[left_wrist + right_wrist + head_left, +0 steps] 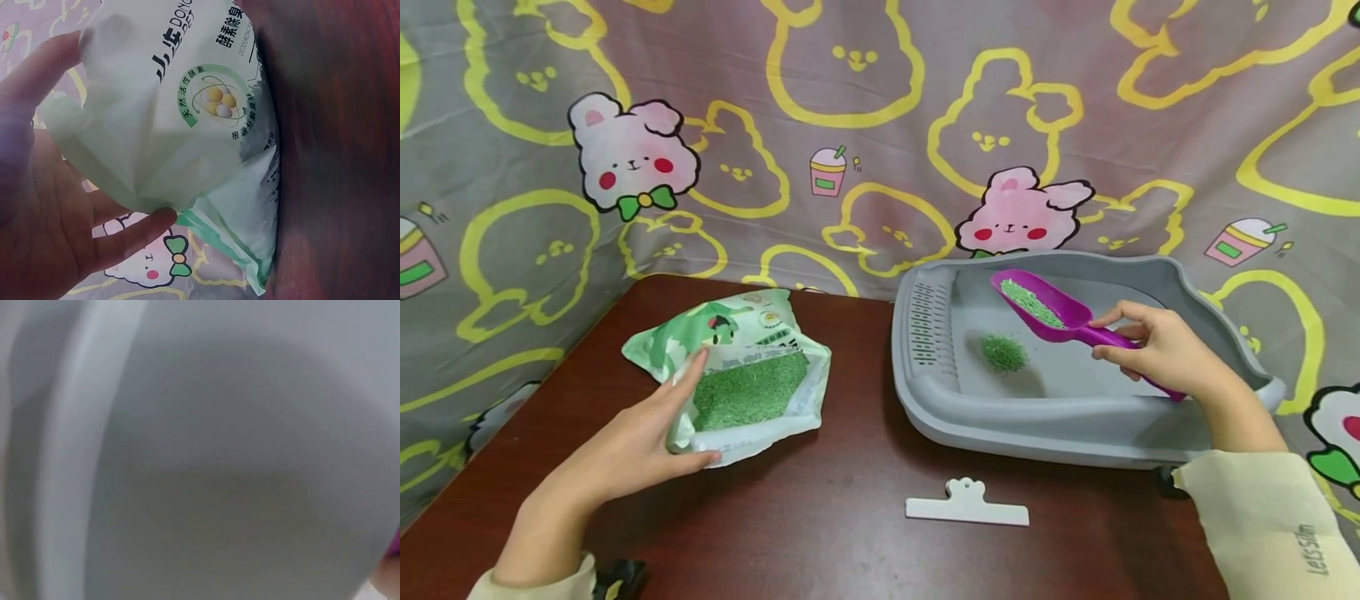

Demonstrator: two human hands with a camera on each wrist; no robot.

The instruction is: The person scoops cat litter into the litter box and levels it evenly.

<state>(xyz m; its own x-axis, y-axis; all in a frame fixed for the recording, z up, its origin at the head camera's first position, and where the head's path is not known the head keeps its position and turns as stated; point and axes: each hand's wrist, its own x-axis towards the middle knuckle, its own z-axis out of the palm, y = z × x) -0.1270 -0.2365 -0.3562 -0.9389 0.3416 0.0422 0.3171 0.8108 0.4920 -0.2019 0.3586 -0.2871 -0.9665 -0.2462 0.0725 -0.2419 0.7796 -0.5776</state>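
My right hand (1161, 350) grips the handle of a purple scoop (1060, 302) holding green pellets. The scoop is above a grey litter box (1112, 408), where a small pile of green pellets (1003, 353) lies on the floor. At the left, my left hand (640, 433) touches the side of an opened bag (730, 321) of green pellet litter, thumb and fingers spread apart. In the left wrist view, fairly straight fingers (134, 240) rest along the bag (181, 125). The right wrist view is mostly blurred grey plastic, with a bit of purple scoop (394, 544) at its edge.
A white sealing clip (966, 503) lies on the dark brown table (850, 417) in front of the box. Slotted holes (928, 325) run along the box's left side. A cartoon-print cloth (850, 100) hangs behind the table.
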